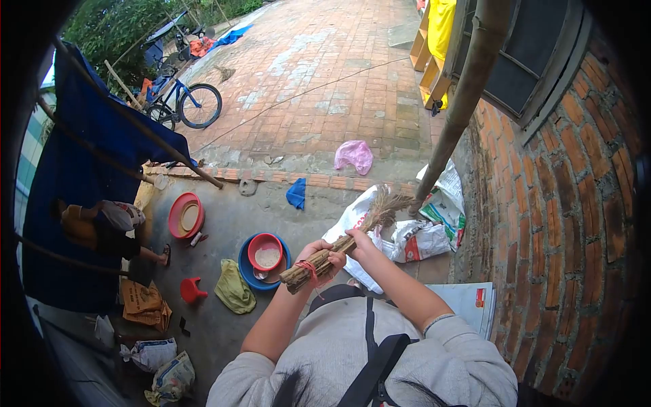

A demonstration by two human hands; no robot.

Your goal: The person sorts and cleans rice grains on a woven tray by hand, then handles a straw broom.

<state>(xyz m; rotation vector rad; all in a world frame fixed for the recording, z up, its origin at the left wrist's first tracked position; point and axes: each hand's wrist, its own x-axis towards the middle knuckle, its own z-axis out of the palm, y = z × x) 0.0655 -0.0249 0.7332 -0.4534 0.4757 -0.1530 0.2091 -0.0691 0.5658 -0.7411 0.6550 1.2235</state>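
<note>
A straw broom (344, 245), a bundle of dry stalks with a frayed brush end, slants across in front of my chest. Its thick handle end points lower left, and the brush end reaches up and to the right. My left hand (320, 256) is wrapped round the handle, beside a red string (308, 267) tied about the stalks. Farther up, nearer the bristles, my right hand (361, 245) grips the same broom. White sacks (351, 216) lie on the ground beyond the brush end.
A blue basin (245, 266) holds a red basin (252, 252); another red basin (173, 218) stands farther left. Nearby are a red stool (192, 290) and a green sack (235, 287). A bamboo pole (456, 122) and brick wall (542, 224) rise on the right. Another person (88, 227) is at left.
</note>
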